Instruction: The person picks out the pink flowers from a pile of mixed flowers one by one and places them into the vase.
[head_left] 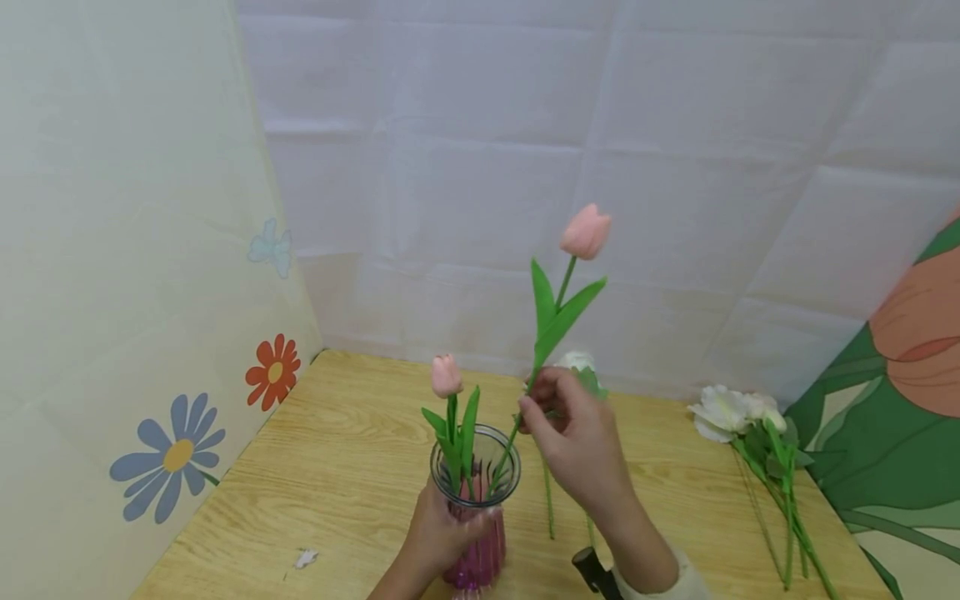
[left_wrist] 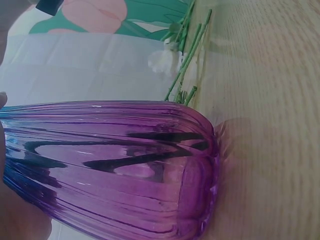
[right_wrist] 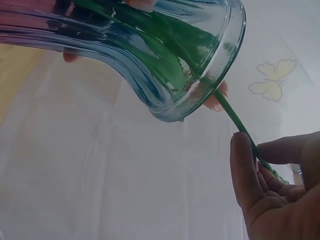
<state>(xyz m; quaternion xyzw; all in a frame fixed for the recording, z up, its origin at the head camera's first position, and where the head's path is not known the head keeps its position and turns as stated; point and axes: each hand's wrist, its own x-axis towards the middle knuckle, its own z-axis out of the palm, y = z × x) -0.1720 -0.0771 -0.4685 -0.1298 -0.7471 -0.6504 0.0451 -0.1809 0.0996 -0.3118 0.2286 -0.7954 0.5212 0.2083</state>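
A ribbed glass vase (left_wrist: 125, 165), purple below and bluish at its flared rim, stands on the table. My left hand (head_left: 444, 529) grips it around the neck. One pink tulip (head_left: 447, 377) with green leaves is inside, leaning on the rim's left side. Above the rim's right side, my right hand (head_left: 581, 437) pinches the stem (right_wrist: 232, 115) of a second pink tulip (head_left: 586, 232) between thumb and fingers. That stem's lower end is inside the vase mouth, and its bloom and leaves rise above my hand.
White flowers (head_left: 738, 412) with green stems lie at the table's right side. Another white flower (head_left: 577, 362) lies behind my right hand, partly hidden. A small white scrap (head_left: 305, 558) is at the front left. Cloth walls (head_left: 465, 167) border the wooden table (head_left: 352, 467).
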